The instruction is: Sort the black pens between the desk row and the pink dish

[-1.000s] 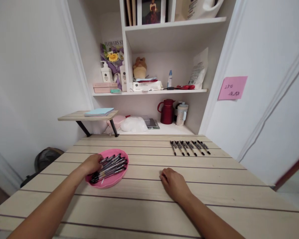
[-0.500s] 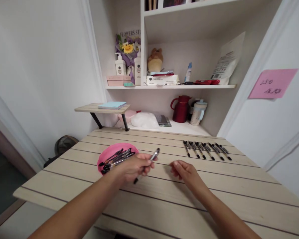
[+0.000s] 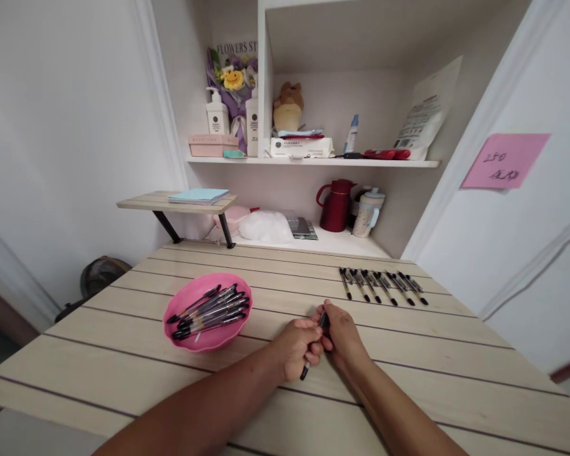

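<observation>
Over the middle of the table, my left hand is closed around a black-ended pen, whose lower end sticks out below the fist. My right hand meets it from the right, its thumb and fingers closed on the pen's upper, black end. Much of the pen is hidden by the fingers. To the left stands a pink bowl with a wavy rim, and a heap of similar pens lies in it. Beyond my right hand, several pens lie in a slanted row.
The slatted wooden table reaches a white shelf unit at the back. A small raised stand carries blue paper. Under the shelf are a red jug, a pale cup and a white plastic bag.
My left hand has moved right with the pen, away from the bowl. The right hand has come to it and closed on the pen's upper end. The view has shifted slightly right.
</observation>
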`<move>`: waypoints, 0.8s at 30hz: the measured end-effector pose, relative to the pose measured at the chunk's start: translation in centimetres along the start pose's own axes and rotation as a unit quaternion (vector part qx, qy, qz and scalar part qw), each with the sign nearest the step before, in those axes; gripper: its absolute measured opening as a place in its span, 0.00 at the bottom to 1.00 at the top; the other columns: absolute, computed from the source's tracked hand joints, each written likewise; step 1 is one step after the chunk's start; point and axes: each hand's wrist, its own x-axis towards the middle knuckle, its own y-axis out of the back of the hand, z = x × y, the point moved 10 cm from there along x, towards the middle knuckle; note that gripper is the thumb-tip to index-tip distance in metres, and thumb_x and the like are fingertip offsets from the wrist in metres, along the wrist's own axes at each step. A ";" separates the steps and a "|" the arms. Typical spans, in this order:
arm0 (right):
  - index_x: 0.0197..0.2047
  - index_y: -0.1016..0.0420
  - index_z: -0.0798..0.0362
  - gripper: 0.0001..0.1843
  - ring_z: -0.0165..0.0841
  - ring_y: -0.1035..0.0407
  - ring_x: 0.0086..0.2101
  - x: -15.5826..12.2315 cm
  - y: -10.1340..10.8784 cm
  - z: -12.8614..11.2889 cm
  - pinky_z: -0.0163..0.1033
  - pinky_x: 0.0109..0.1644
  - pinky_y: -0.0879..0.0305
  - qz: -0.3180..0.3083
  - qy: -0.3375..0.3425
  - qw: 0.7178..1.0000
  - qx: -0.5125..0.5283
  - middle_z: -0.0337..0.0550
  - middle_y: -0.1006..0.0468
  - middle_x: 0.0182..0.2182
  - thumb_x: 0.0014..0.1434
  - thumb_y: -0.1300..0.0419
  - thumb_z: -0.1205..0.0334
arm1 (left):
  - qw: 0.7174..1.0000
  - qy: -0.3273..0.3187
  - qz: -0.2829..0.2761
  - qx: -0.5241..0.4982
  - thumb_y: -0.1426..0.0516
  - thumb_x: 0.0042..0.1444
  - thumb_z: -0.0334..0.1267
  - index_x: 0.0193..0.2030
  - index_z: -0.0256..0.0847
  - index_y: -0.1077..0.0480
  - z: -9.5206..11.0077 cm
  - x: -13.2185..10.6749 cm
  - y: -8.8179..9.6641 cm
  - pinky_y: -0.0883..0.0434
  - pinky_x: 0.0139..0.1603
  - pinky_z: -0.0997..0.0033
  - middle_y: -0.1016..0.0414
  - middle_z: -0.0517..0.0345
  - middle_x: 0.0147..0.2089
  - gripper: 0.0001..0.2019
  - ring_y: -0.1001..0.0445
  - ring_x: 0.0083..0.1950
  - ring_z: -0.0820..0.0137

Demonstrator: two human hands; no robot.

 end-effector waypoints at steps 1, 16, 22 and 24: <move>0.24 0.35 0.55 0.19 0.20 0.51 0.06 0.0 0.0 -0.1 0.27 0.07 0.59 0.006 -0.002 1.000 -0.003 0.36 0.31 0.14 0.50 0.47 0.46 | 1.000 0.001 -0.003 -0.005 0.41 0.44 0.34 0.29 0.35 0.38 0.0 0.0 0.0 0.60 0.18 0.82 0.34 0.58 0.23 0.09 0.49 0.17 0.86; 0.26 0.36 0.55 0.16 0.20 0.51 0.06 -1.0 0.7 -0.4 0.28 0.07 0.59 0.078 0.012 0.997 -0.006 0.36 0.28 0.17 0.51 0.48 0.49 | 1.000 -0.008 -0.018 0.019 0.41 0.43 0.36 0.28 0.36 0.40 0.2 -0.6 -0.8 0.60 0.18 0.81 0.35 0.61 0.21 0.10 0.50 0.16 0.85; 0.27 0.36 0.54 0.17 0.21 0.50 0.06 -1.1 0.3 -1.1 0.28 0.06 0.58 0.052 0.047 0.998 0.007 0.35 0.29 0.17 0.51 0.48 0.46 | 0.999 -0.036 -0.003 0.033 0.42 0.44 0.38 0.30 0.37 0.38 0.7 -0.7 -0.7 0.58 0.18 0.80 0.36 0.62 0.21 0.10 0.47 0.17 0.84; 0.28 0.36 0.53 0.17 0.21 0.52 0.06 -1.0 0.3 -0.9 0.28 0.06 0.60 0.051 0.036 0.998 0.023 0.33 0.31 0.15 0.51 0.48 0.47 | 0.999 -0.036 -0.027 0.012 0.41 0.42 0.37 0.32 0.37 0.38 0.7 -0.8 -1.1 0.60 0.18 0.80 0.36 0.62 0.21 0.11 0.49 0.17 0.84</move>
